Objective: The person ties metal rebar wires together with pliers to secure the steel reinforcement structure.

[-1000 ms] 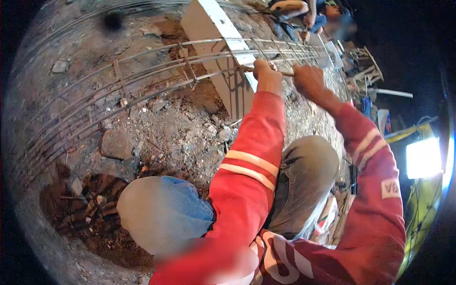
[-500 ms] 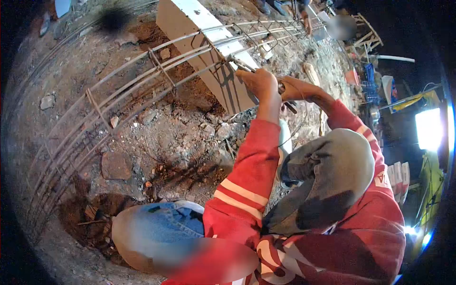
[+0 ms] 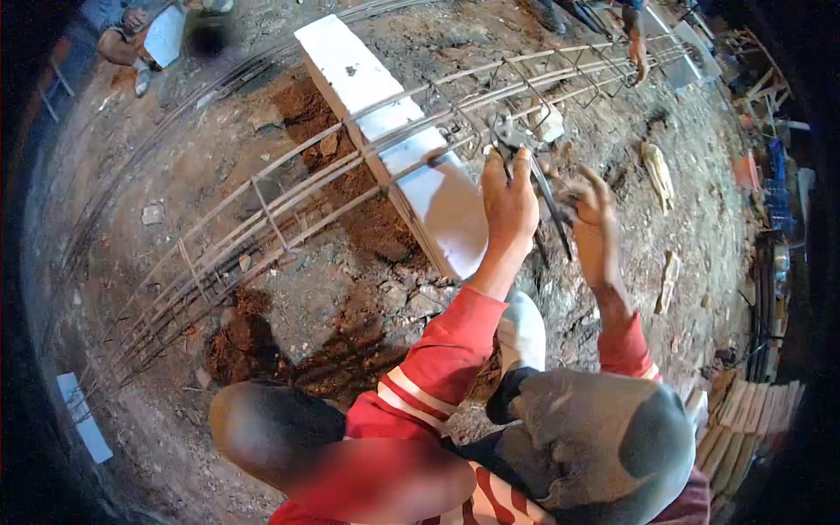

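A pair of steel pincers (image 3: 512,133) is in my left hand (image 3: 512,206), closed around a handle, with the jaws pointing away from me. Beside the long handle, my right hand (image 3: 598,232) is raised with its fingers apart and bent; they are smeared by motion, and I see nothing clear in them. The pincers' head is close to the near bars of a long rebar cage (image 3: 360,156). This cage lies across a white-topped rectangular block (image 3: 337,61), which shows beneath the bars just left of my left hand.
Rough soil and stones surround me. Another person's hand (image 3: 639,57) touches the cage's far end. At top left, a person sits near a white board (image 3: 164,37). A pale piece (image 3: 658,178) lies to the right, and stacked strips (image 3: 757,411) stand at lower right.
My right hand has come away from my left and moved right, opening up. The pincers now show clearly in my left hand, apart from the bars. My view has shifted.
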{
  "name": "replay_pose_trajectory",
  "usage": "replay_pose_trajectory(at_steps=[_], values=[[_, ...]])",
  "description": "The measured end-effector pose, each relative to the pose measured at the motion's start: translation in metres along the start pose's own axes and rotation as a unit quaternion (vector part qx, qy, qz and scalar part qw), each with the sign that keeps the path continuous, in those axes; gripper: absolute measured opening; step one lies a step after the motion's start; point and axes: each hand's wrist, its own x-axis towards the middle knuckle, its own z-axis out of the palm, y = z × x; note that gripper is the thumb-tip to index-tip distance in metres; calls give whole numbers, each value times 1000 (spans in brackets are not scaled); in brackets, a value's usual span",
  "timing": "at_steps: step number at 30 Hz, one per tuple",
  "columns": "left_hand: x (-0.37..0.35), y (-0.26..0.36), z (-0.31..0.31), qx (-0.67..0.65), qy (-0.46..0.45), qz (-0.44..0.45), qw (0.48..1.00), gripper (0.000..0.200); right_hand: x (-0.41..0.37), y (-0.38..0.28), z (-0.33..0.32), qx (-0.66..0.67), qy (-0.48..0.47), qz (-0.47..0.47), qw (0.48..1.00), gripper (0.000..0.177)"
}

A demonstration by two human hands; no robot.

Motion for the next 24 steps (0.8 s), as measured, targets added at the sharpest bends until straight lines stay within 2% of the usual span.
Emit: replay_pose_trajectory(at_steps=[1,2,3,4,6,8,9,10,12,13,14,16,18,20,21,22,23,24], values=[[-2,-2,9,-148,-34,-169,974,30,1,-3,-20,134,100,23,986,64],[-3,-4,18,-290,-66,-327,897,27,1,-11,-37,264,197,47,943,51],[-2,-21,24,-311,-85,-356,877,21,4,9,-77,356,190,29,915,39],[-4,-21,32,-304,-79,-347,884,21,8,31,-119,444,181,12,878,30],[-13,-23,46,-178,-128,-382,898,22,18,44,-151,647,71,57,757,22],[-17,-40,54,-128,-152,-282,939,22,33,45,-179,647,175,66,739,23],[-16,-42,55,-94,-159,-246,952,22,41,54,-193,679,185,50,708,20],[-11,-45,55,-85,-140,-243,956,22,47,68,-208,677,138,48,721,20],[1,-48,55,-54,-198,-305,930,17,58,81,-214,692,145,61,704,20],[10,-48,52,-58,-237,-309,919,19,63,89,-215,697,138,78,700,20],[20,-31,49,-51,-222,-310,923,19,68,97,-213,701,160,75,691,20],[40,13,43,-57,-255,-389,883,23,74,114,-209,709,176,84,678,21],[59,35,29,-31,-254,-395,882,21,78,126,-202,699,186,50,689,19],[77,45,5,-8,-246,-403,881,27,87,129,-193,700,189,48,687,18],[86,52,-12,5,-268,-418,868,37,90,126,-189,678,166,41,715,18],[88,59,-23,31,-251,-439,862,43,94,121,-186,654,143,29,742,18],[88,68,-32,51,-232,-453,859,41,99,108,-182,641,112,50,758,20],[85,85,-43,162,-231,-455,844,43,105,97,-180,640,113,53,758,20]])
